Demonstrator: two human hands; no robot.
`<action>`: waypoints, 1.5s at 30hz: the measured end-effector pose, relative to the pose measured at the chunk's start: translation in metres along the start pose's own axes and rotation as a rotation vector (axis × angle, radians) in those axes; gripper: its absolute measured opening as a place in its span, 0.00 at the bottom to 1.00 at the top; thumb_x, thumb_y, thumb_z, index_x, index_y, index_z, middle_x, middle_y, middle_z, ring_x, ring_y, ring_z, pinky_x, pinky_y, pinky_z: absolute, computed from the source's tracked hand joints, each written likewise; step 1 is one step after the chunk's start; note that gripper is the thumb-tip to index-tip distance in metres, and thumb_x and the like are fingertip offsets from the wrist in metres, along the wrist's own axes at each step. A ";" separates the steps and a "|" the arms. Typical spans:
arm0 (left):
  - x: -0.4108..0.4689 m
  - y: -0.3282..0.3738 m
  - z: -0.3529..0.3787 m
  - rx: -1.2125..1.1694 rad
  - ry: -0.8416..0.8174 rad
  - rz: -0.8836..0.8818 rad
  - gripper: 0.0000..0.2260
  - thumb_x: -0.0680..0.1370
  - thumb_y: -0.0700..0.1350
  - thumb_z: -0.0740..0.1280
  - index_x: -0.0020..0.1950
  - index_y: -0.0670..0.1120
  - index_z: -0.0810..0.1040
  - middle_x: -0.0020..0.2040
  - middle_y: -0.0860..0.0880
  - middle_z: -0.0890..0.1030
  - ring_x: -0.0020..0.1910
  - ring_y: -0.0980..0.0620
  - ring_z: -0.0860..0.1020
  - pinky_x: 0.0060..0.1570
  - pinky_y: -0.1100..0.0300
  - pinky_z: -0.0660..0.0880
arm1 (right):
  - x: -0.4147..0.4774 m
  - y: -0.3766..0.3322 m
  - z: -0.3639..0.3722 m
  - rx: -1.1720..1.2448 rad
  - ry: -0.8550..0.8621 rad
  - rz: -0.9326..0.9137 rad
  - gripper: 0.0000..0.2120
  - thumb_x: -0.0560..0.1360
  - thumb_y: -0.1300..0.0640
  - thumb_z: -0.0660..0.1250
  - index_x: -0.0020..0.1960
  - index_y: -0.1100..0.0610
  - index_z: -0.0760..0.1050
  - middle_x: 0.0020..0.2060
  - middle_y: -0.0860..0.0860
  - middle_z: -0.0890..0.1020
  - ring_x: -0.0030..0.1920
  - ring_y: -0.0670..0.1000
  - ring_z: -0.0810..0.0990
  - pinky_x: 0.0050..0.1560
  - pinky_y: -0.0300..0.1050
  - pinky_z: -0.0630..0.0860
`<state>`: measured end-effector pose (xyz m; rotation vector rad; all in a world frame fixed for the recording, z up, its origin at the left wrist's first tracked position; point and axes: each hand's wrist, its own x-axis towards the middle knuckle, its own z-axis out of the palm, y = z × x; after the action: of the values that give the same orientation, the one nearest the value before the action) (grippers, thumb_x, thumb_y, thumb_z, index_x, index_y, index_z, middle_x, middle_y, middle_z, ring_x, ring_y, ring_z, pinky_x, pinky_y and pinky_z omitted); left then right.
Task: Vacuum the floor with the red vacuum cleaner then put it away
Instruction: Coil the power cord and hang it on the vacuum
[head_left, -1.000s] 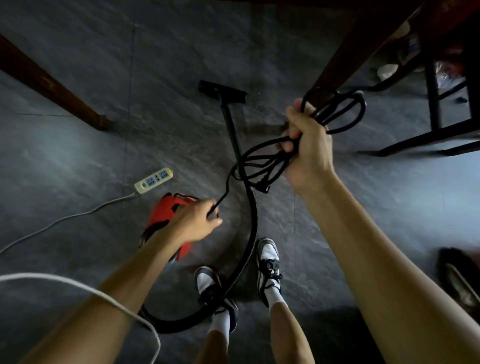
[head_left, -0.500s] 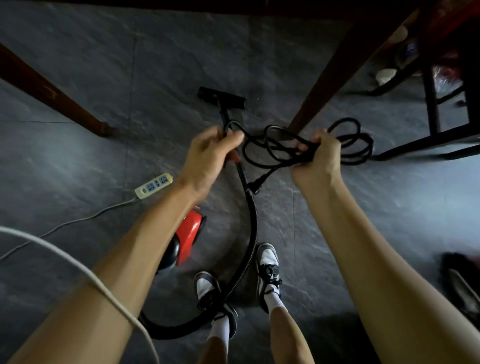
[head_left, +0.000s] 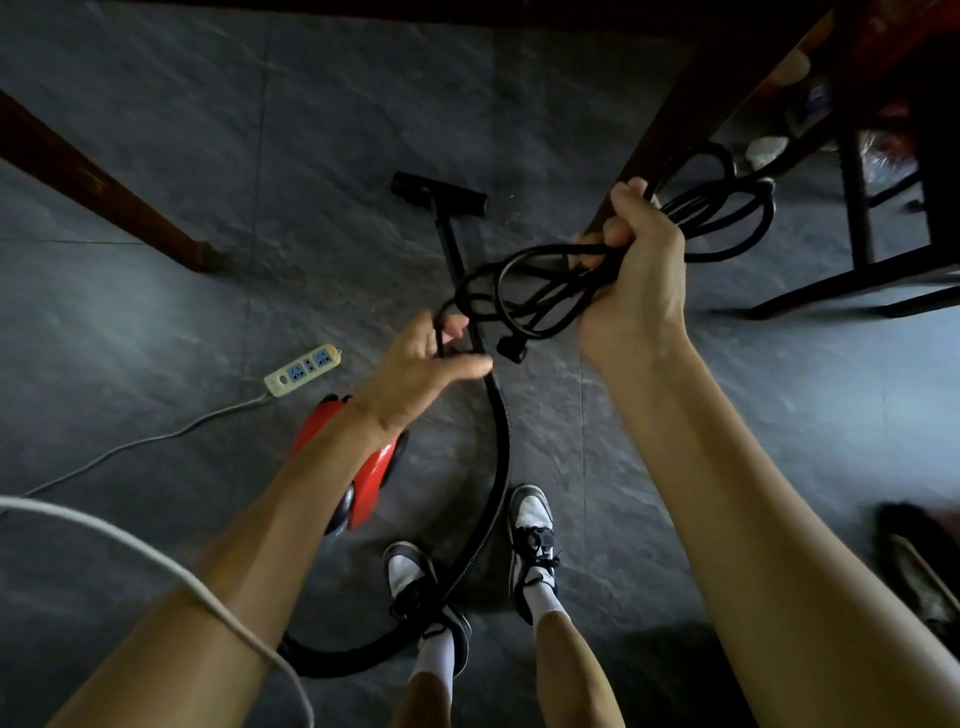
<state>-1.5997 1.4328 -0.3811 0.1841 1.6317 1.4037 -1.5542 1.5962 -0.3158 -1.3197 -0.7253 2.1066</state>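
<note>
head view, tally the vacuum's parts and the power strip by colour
black: 4 (power cord, hose, wand, floor nozzle)
red: 1 (vacuum cleaner body)
cream: 1 (power strip)
total: 6

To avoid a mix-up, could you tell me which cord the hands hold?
The black cord, coiled in the right hand; the pale power-strip cord lies on the floor.

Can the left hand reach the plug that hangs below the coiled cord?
Probably yes. The plug hangs free right beside the left hand, with nothing between them. But that hand pinches the cord, so it must release first.
</note>
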 end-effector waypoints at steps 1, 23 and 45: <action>0.000 0.003 0.002 -0.161 -0.045 0.036 0.13 0.68 0.40 0.72 0.46 0.45 0.69 0.47 0.51 0.77 0.50 0.59 0.76 0.55 0.68 0.71 | 0.000 -0.001 0.000 0.055 0.006 0.035 0.04 0.76 0.60 0.65 0.44 0.52 0.74 0.24 0.45 0.68 0.26 0.44 0.68 0.33 0.38 0.69; -0.006 0.034 0.026 0.337 -0.189 0.182 0.24 0.67 0.34 0.74 0.59 0.51 0.74 0.50 0.62 0.79 0.50 0.71 0.77 0.48 0.71 0.73 | -0.047 0.026 0.006 -0.373 -0.187 -0.140 0.11 0.76 0.64 0.67 0.39 0.51 0.77 0.23 0.44 0.73 0.25 0.42 0.72 0.32 0.40 0.73; -0.020 0.068 0.039 0.272 0.079 0.165 0.09 0.73 0.39 0.69 0.52 0.47 0.79 0.25 0.58 0.78 0.23 0.63 0.73 0.25 0.71 0.67 | 0.013 0.049 -0.054 0.268 0.095 0.478 0.12 0.79 0.53 0.60 0.37 0.55 0.70 0.33 0.51 0.75 0.33 0.50 0.76 0.35 0.39 0.76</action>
<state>-1.5913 1.4694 -0.3096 0.4346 1.9061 1.3197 -1.5174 1.5792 -0.3784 -1.5349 -0.0775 2.3774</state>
